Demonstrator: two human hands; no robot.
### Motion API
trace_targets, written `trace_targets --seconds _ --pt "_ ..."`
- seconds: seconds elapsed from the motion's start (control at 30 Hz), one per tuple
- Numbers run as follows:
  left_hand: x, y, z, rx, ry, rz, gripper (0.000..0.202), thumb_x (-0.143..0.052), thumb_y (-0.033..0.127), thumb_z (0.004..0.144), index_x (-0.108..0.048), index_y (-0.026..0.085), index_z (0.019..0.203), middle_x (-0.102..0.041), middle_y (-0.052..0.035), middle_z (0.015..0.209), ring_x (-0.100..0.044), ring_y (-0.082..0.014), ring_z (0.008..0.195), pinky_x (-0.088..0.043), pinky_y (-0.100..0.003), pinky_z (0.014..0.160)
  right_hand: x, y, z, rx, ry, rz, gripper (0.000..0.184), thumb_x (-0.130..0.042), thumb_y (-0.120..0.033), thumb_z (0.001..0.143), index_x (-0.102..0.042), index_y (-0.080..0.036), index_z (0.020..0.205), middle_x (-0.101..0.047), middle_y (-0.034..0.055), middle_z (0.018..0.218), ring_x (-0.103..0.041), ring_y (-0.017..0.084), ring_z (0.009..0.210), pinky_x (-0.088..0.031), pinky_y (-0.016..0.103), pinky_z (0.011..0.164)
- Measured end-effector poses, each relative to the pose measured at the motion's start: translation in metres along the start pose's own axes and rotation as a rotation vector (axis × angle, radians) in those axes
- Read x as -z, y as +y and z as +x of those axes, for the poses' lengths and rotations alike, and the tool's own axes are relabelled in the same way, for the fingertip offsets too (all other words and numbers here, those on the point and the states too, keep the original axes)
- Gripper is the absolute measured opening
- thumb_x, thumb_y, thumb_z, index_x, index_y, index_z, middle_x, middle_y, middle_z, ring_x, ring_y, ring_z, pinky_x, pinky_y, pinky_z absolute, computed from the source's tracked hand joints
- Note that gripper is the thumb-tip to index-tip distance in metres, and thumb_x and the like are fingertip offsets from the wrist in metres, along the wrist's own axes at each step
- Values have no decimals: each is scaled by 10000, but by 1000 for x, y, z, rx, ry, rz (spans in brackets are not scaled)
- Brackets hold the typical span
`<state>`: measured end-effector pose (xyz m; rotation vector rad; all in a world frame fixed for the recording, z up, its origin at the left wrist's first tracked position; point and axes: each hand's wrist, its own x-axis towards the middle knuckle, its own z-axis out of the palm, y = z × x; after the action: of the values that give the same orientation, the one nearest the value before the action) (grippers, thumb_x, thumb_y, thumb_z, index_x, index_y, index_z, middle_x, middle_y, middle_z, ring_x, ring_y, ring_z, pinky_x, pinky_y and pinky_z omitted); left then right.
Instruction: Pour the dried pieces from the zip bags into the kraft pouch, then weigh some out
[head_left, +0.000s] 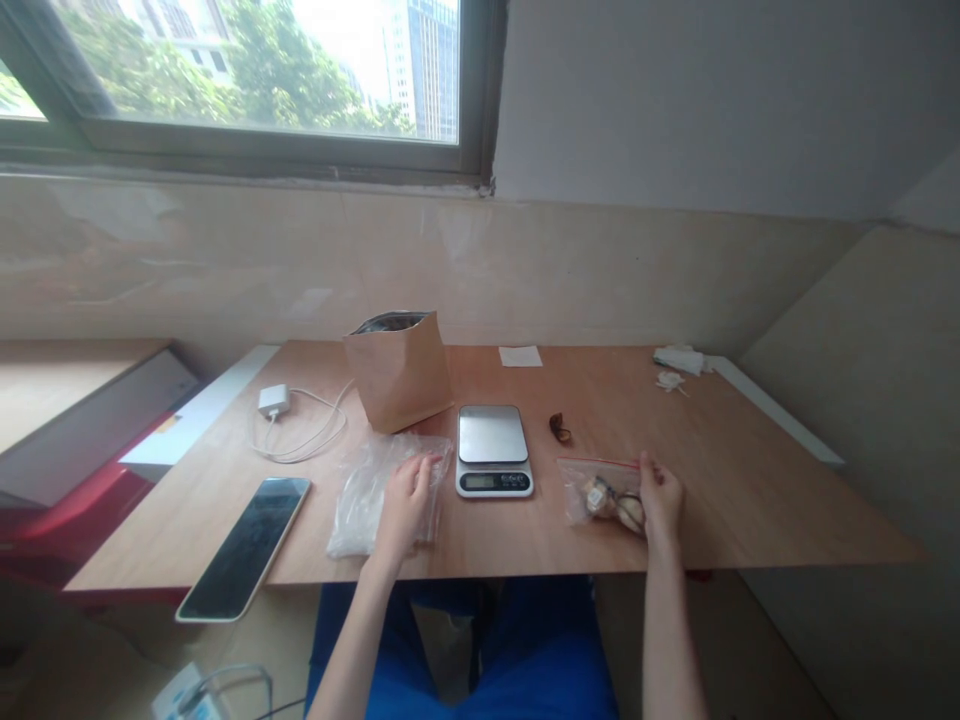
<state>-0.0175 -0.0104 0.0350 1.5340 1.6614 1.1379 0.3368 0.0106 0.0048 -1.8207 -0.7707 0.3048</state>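
My right hand (661, 500) is closed on the top corner of a clear zip bag (576, 490) with a red seal line. Inside the bag lie a few brownish, rounded pieces (600, 497) that look like dried mushrooms. My left hand (409, 490) rests over a flat pile of clear plastic bags (360, 500), its fingers curled and pinching near the pile's right edge. Between my hands stands a white kitchen scale (493, 450) with a bare steel plate. A small dark brown dried piece (559, 428) lies right of the scale.
An open brown kraft pouch (397, 375) stands behind the plastic bags. A white charger (274, 400) with a coiled cable lies at the left. A phone (244, 550) overhangs the table's front edge. White paper (520, 356) and crumpled white scraps (681, 360) lie at the back.
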Motion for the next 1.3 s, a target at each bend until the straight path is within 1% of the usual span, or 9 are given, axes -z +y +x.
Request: trace_targets --seconds 0.1,0.2,0.33,0.5,0.77,0.93,1.13,1.2,1.3 --pt "-1 -11 3 -22 -21 215 361 -380 324 840 -677 242 1028 -606 -54 1234 -413 -272 1265 -265 -487 1054 -7 -16 -18 230 228 -207 527 -424 -560 787 -643 -87 856 -633 200 859 -554 306 880 -392 424 790" --pt "-1 -20 4 43 -92 404 366 -391 279 840 -647 280 1101 -514 -37 1344 -307 -323 1331 -240 -592 1022 -12 -41 -47 434 335 -317 383 -366 -378 863 -646 -125 928 -608 184 961 -515 307 986 -338 428 852" --pt "0 -32 4 50 -131 534 406 -367 253 854 -602 283 1185 -455 -36 1393 -252 -331 1356 -225 -580 1030 -23 -49 -78 599 126 -358 329 -357 -290 873 -652 -150 909 -606 153 1006 -519 268 943 -346 378 818" --pt "5 -41 4 75 -30 622 424 -363 258 857 -574 253 1224 -426 -64 1414 -235 -348 1358 -231 -564 1026 -38 -18 -91 573 16 -613 353 -359 -303 872 -650 -138 985 -567 185 1143 -477 311 1021 -322 413 830" --pt "14 -50 6 86 21 597 420 -371 266 849 -573 225 1216 -430 -89 1411 -281 -335 1342 -228 -566 1024 -42 -5 -64 589 24 -771 353 -346 -266 881 -608 -121 1067 -569 194 1100 -486 291 972 -314 393 822" --pt "21 -31 4 46 41 464 362 -371 250 848 -644 265 1085 -526 -73 1331 -364 -330 1293 -247 -578 997 -52 -9 -26 570 35 -816 348 -356 -244 869 -605 -86 1052 -566 225 1074 -489 299 951 -318 407 811" --pt "37 -14 10 14 253 341 307 -373 277 837 -645 241 975 -659 -78 1047 -561 -292 1041 -317 -529 957 -65 -17 1 526 -16 -826 366 -354 -210 846 -608 -44 1052 -556 262 1130 -477 329 1034 -312 456 863" --pt "41 -20 20 -16 344 294 314 -410 300 815 -603 206 1046 -627 -100 1069 -569 -284 1013 -364 -483 941 -72 -23 -2 592 -51 -800 387 -326 -188 848 -597 -53 1088 -543 250 1190 -449 333 1112 -288 489 909" --pt "42 -33 46 -36 476 258 584 -538 343 741 -407 141 1273 -482 -163 1267 -473 -317 1161 -339 -480 993 -85 -35 -10 691 -165 -760 387 -336 -165 847 -578 -95 1140 -554 202 1223 -431 309 1176 -242 508 969"
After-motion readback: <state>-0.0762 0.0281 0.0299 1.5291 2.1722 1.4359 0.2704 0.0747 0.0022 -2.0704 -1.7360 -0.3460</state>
